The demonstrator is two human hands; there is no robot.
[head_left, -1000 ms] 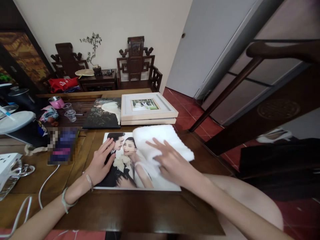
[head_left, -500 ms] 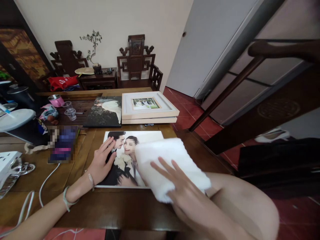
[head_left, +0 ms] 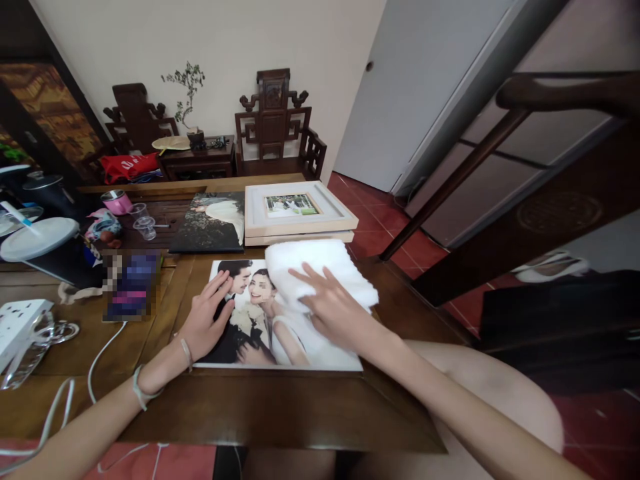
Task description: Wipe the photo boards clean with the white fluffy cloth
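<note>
A large wedding photo print (head_left: 260,333) lies flat on the dark wooden table (head_left: 280,413) in front of me. My left hand (head_left: 207,317) rests flat on the print's left part, fingers spread. My right hand (head_left: 330,307) presses a folded white cloth (head_left: 320,270) onto the print's upper right part, fingers stretched out over the cloth.
Behind the print lie a dark canvas photo (head_left: 210,223) and a stack of white frames (head_left: 297,213). At the left are a power strip (head_left: 20,320) with white cable, a blurred flat item (head_left: 133,283), plastic cups (head_left: 143,223) and a pink cup (head_left: 116,200). Carved chairs (head_left: 275,127) stand by the wall.
My right hand slid the white cloth down to the print's near right corner, then back up to its upper right. My left hand stayed on the print.
</note>
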